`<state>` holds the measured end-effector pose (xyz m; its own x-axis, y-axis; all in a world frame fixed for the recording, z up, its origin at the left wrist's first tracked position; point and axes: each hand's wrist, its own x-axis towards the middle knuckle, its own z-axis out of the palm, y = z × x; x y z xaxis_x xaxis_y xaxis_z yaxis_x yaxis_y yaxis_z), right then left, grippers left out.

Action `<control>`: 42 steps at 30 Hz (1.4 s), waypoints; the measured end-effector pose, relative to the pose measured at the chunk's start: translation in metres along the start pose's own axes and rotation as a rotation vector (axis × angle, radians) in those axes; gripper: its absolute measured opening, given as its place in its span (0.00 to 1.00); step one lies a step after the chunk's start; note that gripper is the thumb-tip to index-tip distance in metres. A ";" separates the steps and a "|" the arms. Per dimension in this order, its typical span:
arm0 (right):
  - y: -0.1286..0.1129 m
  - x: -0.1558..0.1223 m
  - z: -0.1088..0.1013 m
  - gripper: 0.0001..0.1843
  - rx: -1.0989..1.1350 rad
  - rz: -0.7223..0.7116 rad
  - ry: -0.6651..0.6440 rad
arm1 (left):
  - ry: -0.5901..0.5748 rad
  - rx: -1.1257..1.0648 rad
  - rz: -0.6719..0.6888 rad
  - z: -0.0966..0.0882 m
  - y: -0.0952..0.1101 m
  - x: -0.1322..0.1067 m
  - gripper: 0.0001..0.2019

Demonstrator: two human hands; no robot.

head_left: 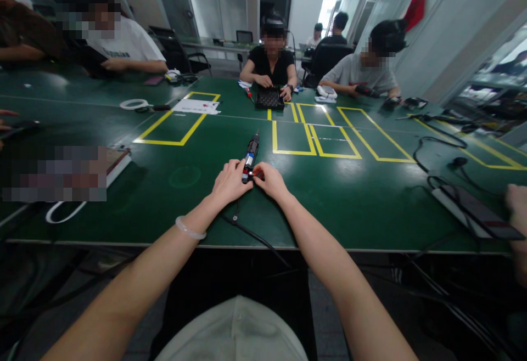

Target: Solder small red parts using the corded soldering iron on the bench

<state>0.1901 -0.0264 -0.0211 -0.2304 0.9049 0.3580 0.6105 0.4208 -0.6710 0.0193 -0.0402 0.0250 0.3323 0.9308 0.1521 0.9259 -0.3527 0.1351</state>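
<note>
A black pen-shaped tool (251, 155) with a blue band and red parts at its near end lies on the green table (329, 202), tip pointing away from me. My left hand (228, 181) is closed on the tool's near end from the left. My right hand (269, 180) pinches the same end from the right, at the red part. A black cable (251, 235) runs from the tool back over the table's front edge. A pale bracelet sits on my left wrist.
Yellow taped rectangles (317, 139) mark the table beyond the tool. A power strip with a phone (477, 213) and cables lie at the right. A book (117, 161) is at the left. Several people sit around the far side, one with a black tray (269, 97).
</note>
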 end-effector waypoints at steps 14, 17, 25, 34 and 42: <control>-0.002 -0.003 -0.005 0.12 0.013 0.005 0.027 | 0.059 0.111 -0.008 -0.001 0.005 0.006 0.28; -0.001 -0.003 -0.005 0.12 0.036 0.010 0.027 | 0.080 0.118 -0.034 0.001 0.008 0.006 0.27; 0.001 -0.005 -0.006 0.11 0.152 0.013 0.041 | 0.104 0.146 -0.001 0.004 0.002 0.008 0.27; 0.009 -0.004 -0.013 0.08 0.184 0.036 0.084 | 0.075 0.176 0.014 -0.004 -0.016 0.005 0.30; 0.014 -0.004 -0.011 0.08 0.177 0.025 0.077 | 0.031 0.186 -0.084 -0.011 -0.063 0.002 0.34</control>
<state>0.2080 -0.0251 -0.0247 -0.1545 0.9104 0.3839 0.4712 0.4094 -0.7812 -0.0405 -0.0176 0.0277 0.2497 0.9519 0.1779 0.9683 -0.2476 -0.0340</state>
